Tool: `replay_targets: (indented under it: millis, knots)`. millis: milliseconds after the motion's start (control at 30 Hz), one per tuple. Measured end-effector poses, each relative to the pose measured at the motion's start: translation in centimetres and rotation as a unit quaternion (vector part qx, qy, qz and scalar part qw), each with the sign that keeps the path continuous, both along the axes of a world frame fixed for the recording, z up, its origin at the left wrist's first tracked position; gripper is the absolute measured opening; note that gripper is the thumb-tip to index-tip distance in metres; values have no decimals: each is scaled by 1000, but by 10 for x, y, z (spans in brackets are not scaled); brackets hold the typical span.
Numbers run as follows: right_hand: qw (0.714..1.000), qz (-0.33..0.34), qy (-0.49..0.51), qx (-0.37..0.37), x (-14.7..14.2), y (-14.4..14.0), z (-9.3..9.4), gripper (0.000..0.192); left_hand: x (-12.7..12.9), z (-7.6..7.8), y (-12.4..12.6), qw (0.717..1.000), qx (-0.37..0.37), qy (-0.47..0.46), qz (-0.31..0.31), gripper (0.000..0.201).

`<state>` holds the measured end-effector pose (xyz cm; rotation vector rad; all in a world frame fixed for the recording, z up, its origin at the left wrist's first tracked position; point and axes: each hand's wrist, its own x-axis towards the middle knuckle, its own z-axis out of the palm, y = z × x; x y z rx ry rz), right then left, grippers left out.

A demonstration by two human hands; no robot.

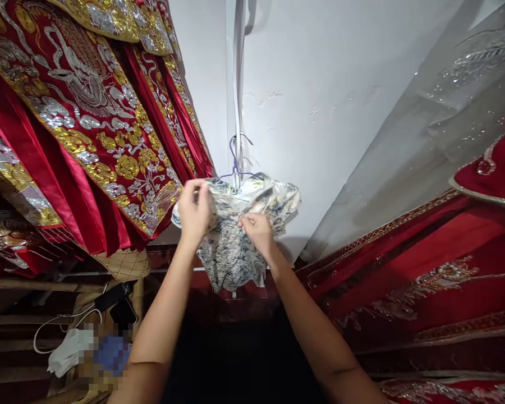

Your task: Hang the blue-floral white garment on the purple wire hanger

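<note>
A short-sleeved blouse (pixel 231 258) with a crinkled body and a pale, blue-grey and yellowish print hangs in the middle of the view. It is on a thin purple hanger (pixel 234 163) against the wall. My left hand (pixel 194 213) is at the sleeve on the left, its fingers curled in at the fabric and slightly blurred. My right hand (pixel 256 229) pinches the front of the blouse just below the neckline. The fabric under both hands is partly hidden.
Red garments with gold and silver embroidery (pixel 122 134) hang at the left. More red beaded garments (pixel 404 280) and a sheer sparkling one (pixel 437 112) hang at the right. A white pole (pixel 238 84) runs down the wall. Lower left, a white cable (pixel 46 331) lies on wooden slats.
</note>
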<state>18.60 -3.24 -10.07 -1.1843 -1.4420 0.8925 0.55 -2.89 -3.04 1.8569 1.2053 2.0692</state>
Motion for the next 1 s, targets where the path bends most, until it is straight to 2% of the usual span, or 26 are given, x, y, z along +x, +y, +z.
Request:
replay_targets:
  millis: [67, 100, 167, 233, 267, 367, 433, 467, 533, 633, 667, 733, 800, 833, 900, 1000]
  knots:
    - [1000, -1, -10, -12, 2, -7, -14, 28, -34, -11, 11, 986, 7, -161, 31, 15]
    - [1000, 5, -4, -15, 3, -11, -20, 29, -52, -19, 16, 968, -6, -250, 25, 14]
    - [999, 23, 22, -14, 4, -23, -30, 28, -80, -42, 22, 902, -80, -425, -22, 13]
    - [997, 37, 58, -17, 4, -35, -40, 27, -92, -72, 20, 825, -203, -521, -87, 18]
    - [996, 43, 73, -20, 3, -41, -46, 26, -90, -89, 16, 806, -241, -531, -101, 21]
    - [993, 85, 72, -35, 5, -56, -64, 27, -64, -135, 0, 784, -298, -531, -121, 25]
    - [991, 113, 48, -45, 9, -60, -74, 29, -39, -153, -11, 772, -324, -531, -134, 22]
    - [992, 115, 39, -46, 12, -61, -76, 29, -27, -155, -16, 768, -330, -528, -148, 17]
    - [995, 90, 22, -35, 18, -60, -76, 29, -5, -147, -24, 777, -326, -497, -205, 13]
    - [997, 81, 11, -18, 22, -57, -65, 32, 23, -113, -37, 832, -303, -349, -307, 23]
    - [994, 108, 22, -24, 22, -56, -60, 36, 31, -101, -40, 857, -294, -279, -318, 23]
    - [975, 210, 51, -51, 20, -56, -48, 42, 44, -80, -46, 908, -265, -150, -289, 21]
    - [946, 312, 48, -68, 19, -56, -37, 45, 49, -69, -49, 944, -219, -54, -241, 21]
    - [936, 344, 25, -74, 20, -56, -31, 49, 49, -68, -50, 951, -204, -20, -233, 23]
    - [929, 356, -38, -91, 27, -51, -17, 51, 41, -74, -51, 936, -225, 33, -268, 32]
    - [951, 276, -112, -86, 44, -32, 7, 25, 19, -97, -58, 857, -336, 133, -367, 44]
